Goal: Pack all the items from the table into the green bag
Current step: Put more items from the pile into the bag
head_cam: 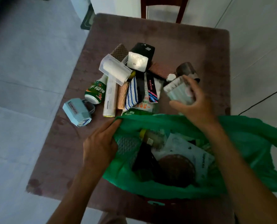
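Green bag [175, 189], thin crinkly plastic, near table [191, 42] edge; left hand [100, 146] pinches rim, right hand [194, 101] grips ribbed clear pack [178, 91].

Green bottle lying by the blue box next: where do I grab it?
Grip the green bottle across its wide labelled body, coming from above. It lies on its side with its neck tucked under the clear case, so only the fat lower end is free.

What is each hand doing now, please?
Left hand: grips the green bag at its rim.
Right hand: holds a clear pack above the bag.
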Tool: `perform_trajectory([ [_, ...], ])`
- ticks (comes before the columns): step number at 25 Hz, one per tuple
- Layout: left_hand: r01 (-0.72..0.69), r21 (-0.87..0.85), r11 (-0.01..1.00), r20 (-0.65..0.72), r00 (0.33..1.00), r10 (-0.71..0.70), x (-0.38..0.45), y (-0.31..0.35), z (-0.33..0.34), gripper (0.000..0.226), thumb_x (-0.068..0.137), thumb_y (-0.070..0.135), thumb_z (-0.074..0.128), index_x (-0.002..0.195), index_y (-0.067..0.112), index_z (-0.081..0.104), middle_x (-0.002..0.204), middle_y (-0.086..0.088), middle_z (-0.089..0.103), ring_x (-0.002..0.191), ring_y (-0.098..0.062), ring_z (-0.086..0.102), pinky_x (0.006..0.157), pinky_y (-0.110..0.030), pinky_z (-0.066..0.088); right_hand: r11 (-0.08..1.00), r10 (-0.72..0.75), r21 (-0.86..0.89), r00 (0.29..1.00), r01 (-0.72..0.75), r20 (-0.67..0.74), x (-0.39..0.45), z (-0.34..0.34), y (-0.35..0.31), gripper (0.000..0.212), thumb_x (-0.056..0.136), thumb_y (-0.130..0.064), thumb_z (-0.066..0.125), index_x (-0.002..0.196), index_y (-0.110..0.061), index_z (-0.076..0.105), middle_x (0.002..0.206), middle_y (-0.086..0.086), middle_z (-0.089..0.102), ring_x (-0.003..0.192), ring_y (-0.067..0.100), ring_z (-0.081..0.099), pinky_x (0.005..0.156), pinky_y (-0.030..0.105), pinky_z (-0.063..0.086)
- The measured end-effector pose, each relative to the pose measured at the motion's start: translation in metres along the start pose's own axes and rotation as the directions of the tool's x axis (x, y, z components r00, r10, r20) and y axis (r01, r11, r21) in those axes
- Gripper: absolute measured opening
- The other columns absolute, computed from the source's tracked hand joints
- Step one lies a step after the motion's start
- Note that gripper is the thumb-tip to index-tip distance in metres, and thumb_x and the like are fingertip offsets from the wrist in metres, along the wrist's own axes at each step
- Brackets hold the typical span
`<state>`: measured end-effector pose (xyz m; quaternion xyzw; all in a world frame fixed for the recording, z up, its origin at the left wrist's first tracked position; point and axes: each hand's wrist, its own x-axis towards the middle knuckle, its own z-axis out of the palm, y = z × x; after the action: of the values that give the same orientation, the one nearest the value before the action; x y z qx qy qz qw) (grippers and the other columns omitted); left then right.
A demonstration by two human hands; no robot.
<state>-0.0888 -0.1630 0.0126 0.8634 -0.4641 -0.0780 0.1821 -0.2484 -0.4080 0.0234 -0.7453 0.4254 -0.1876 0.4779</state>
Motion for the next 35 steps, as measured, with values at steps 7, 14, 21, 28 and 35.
perform_trajectory([
  [7, -0.109, -0.149, 0.983, 0.050, 0.992, 0.118, -0.013, 0.000, -0.010, 0.067, 0.064, 0.014, 0.042, 0.129, 0.026, 0.051, 0.131, 0.004, 0.059, 0.097, -0.023, 0.067, 0.067, -0.040, 0.059, 0.727, 0.071, -0.432, 0.567, 0.534, 0.821, -0.113, 0.050, -0.014, 0.062, 0.077, -0.039, 0.075, 0.134, -0.036, 0.050, 0.128, -0.013, 0.053, 0.117, 0.013, 0.051, 0.091, 0.030, 0.049],
  [14, -0.113, -0.064, 0.992, 0.255, 0.959, 0.125, -0.024, 0.014, -0.007, 0.066, 0.067, 0.037, 0.047, 0.132, 0.020, 0.051, 0.135, -0.001, 0.055, 0.110, -0.027, 0.056, 0.087, -0.046, 0.050, 0.574, -0.136, -0.507, 0.686, 0.643, 0.715, -0.143, 0.078, 0.009, 0.053, 0.082, -0.053, 0.062, 0.126, -0.023, 0.062, 0.141, 0.005, 0.050, 0.126, 0.029, 0.044, 0.105, 0.044, 0.041],
  [21, -0.278, -0.004, 0.961, 0.362, 0.895, 0.260, 0.011, 0.054, -0.010, 0.068, 0.055, 0.038, 0.050, 0.122, 0.025, 0.060, 0.138, -0.005, 0.052, 0.119, -0.031, 0.050, 0.094, -0.047, 0.044, 0.991, -0.123, -0.057, 0.992, 0.121, -0.036, -0.055, 0.007, -0.044, 0.007, 0.087, -0.022, 0.065, 0.087, -0.026, 0.071, 0.078, -0.011, 0.069, 0.071, 0.004, 0.063, 0.060, 0.023, 0.050],
  [28, -0.370, 0.074, 0.926, 0.659, 0.715, 0.233, 0.068, 0.069, 0.006, 0.085, 0.073, 0.023, 0.065, 0.147, 0.027, 0.023, 0.153, 0.003, 0.029, 0.133, -0.018, 0.032, 0.108, -0.036, 0.030, 0.832, 0.242, -0.418, 0.916, -0.366, -0.320, 0.150, 0.014, 0.066, 0.073, 0.077, -0.036, 0.067, 0.141, -0.021, 0.034, 0.143, 0.011, 0.041, 0.128, 0.035, 0.042, 0.104, 0.045, 0.039],
  [35, -0.137, -0.105, 0.985, 0.609, 0.774, 0.172, 0.062, 0.061, 0.019, 0.093, 0.071, 0.011, 0.068, 0.148, 0.028, 0.019, 0.155, 0.008, 0.021, 0.135, -0.012, 0.025, 0.108, -0.018, 0.018, 0.850, 0.342, -0.334, 0.909, -0.408, -0.240, 0.186, 0.016, 0.104, 0.087, 0.060, -0.047, 0.077, 0.134, -0.016, 0.042, 0.128, 0.011, 0.056, 0.118, 0.032, 0.054, 0.095, 0.040, 0.048],
])
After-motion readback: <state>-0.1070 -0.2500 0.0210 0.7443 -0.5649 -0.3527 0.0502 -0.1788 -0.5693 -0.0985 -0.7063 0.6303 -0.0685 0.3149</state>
